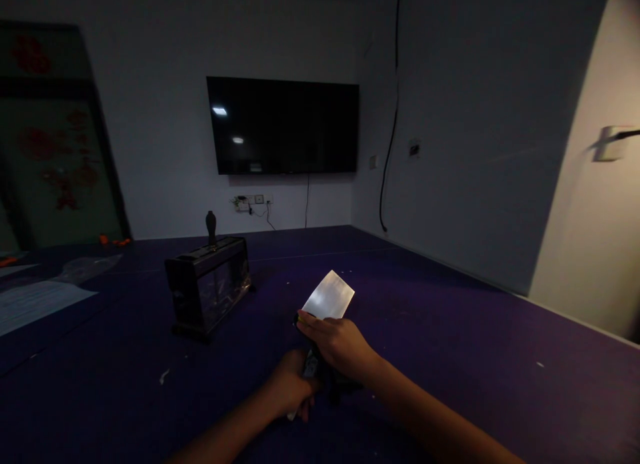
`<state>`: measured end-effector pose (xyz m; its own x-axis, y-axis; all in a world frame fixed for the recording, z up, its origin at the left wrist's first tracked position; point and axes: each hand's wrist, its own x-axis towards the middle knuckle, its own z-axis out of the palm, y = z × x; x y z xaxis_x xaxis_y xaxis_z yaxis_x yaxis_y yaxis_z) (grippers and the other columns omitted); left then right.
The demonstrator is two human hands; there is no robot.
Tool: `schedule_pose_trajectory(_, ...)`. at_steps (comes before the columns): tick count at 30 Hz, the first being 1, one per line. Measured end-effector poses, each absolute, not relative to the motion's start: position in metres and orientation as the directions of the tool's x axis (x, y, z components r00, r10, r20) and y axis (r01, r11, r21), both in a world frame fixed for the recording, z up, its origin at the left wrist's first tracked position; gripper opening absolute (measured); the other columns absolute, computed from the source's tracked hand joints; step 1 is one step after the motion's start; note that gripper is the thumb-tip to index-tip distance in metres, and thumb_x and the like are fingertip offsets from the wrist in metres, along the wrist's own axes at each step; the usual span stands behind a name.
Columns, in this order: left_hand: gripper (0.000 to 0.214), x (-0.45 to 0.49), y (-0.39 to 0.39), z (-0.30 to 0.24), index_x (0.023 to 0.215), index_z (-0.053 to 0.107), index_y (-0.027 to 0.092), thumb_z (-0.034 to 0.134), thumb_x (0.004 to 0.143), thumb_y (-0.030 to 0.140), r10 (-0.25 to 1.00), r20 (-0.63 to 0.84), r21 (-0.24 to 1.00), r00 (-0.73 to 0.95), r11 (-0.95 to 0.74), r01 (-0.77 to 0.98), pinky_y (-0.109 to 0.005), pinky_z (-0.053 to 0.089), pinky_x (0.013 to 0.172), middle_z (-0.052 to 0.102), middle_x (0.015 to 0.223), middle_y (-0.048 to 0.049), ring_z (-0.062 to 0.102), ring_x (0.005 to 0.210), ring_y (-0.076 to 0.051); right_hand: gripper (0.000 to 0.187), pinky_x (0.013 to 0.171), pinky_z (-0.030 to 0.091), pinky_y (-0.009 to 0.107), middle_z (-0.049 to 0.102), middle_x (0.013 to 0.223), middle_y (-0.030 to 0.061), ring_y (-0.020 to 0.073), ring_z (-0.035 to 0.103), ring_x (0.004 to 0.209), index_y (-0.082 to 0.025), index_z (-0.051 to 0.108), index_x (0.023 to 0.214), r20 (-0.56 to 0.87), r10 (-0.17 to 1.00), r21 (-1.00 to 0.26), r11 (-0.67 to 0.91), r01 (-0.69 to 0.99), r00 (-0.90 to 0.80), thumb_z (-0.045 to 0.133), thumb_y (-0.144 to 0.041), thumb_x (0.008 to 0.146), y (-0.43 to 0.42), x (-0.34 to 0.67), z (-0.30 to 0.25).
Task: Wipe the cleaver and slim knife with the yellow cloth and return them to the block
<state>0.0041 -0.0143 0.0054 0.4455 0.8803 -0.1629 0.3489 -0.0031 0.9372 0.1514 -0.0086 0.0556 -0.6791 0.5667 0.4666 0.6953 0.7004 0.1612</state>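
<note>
A broad steel cleaver blade (329,296) points away from me over a dark purple surface (450,357). My right hand (340,346) grips it near the base of the blade, thumb along the edge. My left hand (290,386) is closed around a dark object just below, which looks like the handle end or a small tool; the dim light hides what it is. A black knife block (209,285) with a clear front panel stands to the left, about a hand's length from the blade.
A wall-mounted black television (283,125) hangs ahead, with sockets and cables under it. Pale sheets (35,297) lie at the far left of the surface. A wall runs along the right side. Small white scraps dot the purple surface.
</note>
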Motion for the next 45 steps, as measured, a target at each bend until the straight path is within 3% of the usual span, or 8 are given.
schedule_pose_trajectory(5, 0.016, 0.004, -0.015, 0.004, 0.081, 0.047, 0.015, 0.048, 0.065, 0.013, 0.878, -0.138, 0.942, 0.459, -0.028, 0.336, -0.016, 0.032, 0.028, 0.048, 0.042, 0.0064, 0.047, 0.03, -0.01, 0.043, 0.076, 0.05, 0.028, 0.041, 0.133, 0.0025, 0.0161, 0.06, 0.09, -0.021, 0.047, 0.124, 0.471, 0.572, 0.176, 0.685, 0.707, -0.672, 0.033, -0.012, 0.084, -0.009, 0.152, 0.057)
schedule_pose_trajectory(19, 0.016, 0.0, -0.015, 0.009, 0.083, 0.044, 0.014, 0.043, 0.068, 0.013, 0.844, -0.129, 0.9, 0.521, -0.121, 0.419, -0.014, 0.029, 0.027, 0.052, 0.048, 0.0043, 0.049, 0.032, -0.01, 0.046, 0.079, 0.049, 0.029, 0.041, 0.133, 0.0014, 0.0171, 0.061, 0.092, -0.022, 0.047, 0.124, 0.598, 0.693, 0.082, 0.448, 0.89, -0.404, 0.033, -0.01, 0.082, 0.012, 0.175, 0.059)
schedule_pose_trajectory(26, 0.015, 0.002, -0.015, 0.005, 0.079, 0.043, 0.016, 0.046, 0.065, 0.012, 0.876, -0.137, 0.926, 0.463, -0.053, 0.375, -0.015, 0.032, 0.028, 0.05, 0.043, 0.0064, 0.048, 0.03, -0.01, 0.048, 0.077, 0.05, 0.028, 0.041, 0.133, 0.0068, 0.0178, 0.061, 0.09, -0.017, 0.046, 0.125, 0.575, 0.634, 0.117, 0.562, 0.819, -0.517, 0.037, -0.009, 0.078, 0.002, 0.159, 0.053)
schedule_pose_trajectory(33, 0.011, 0.003, -0.016, 0.008, 0.074, 0.048, 0.014, 0.046, 0.063, 0.011, 0.866, -0.135, 0.948, 0.482, -0.028, 0.317, -0.016, 0.031, 0.028, 0.048, 0.04, 0.0052, 0.047, 0.03, -0.01, 0.046, 0.077, 0.049, 0.028, 0.04, 0.134, 0.0067, 0.0168, 0.06, 0.092, -0.019, 0.047, 0.124, 0.484, 0.535, 0.197, 0.705, 0.682, -0.692, 0.034, -0.01, 0.081, -0.007, 0.148, 0.05)
schedule_pose_trajectory(37, 0.015, 0.002, -0.014, 0.009, 0.078, 0.049, 0.013, 0.045, 0.063, 0.01, 0.863, -0.155, 0.947, 0.481, -0.008, 0.321, -0.016, 0.032, 0.029, 0.049, 0.041, 0.0054, 0.047, 0.029, -0.01, 0.045, 0.072, 0.051, 0.03, 0.039, 0.134, 0.0072, 0.0176, 0.061, 0.086, -0.018, 0.046, 0.124, 0.47, 0.524, 0.214, 0.713, 0.668, -0.71, 0.034, -0.012, 0.082, -0.007, 0.147, 0.048)
schedule_pose_trajectory(45, 0.018, 0.002, -0.015, 0.006, 0.081, 0.049, 0.013, 0.045, 0.064, 0.01, 0.869, -0.121, 0.949, 0.48, -0.04, 0.311, -0.016, 0.033, 0.029, 0.05, 0.042, 0.0055, 0.047, 0.03, -0.01, 0.044, 0.077, 0.049, 0.029, 0.04, 0.134, 0.007, 0.0166, 0.06, 0.091, -0.017, 0.046, 0.124, 0.49, 0.502, 0.207, 0.727, 0.655, -0.713, 0.034, -0.011, 0.082, -0.006, 0.149, 0.048)
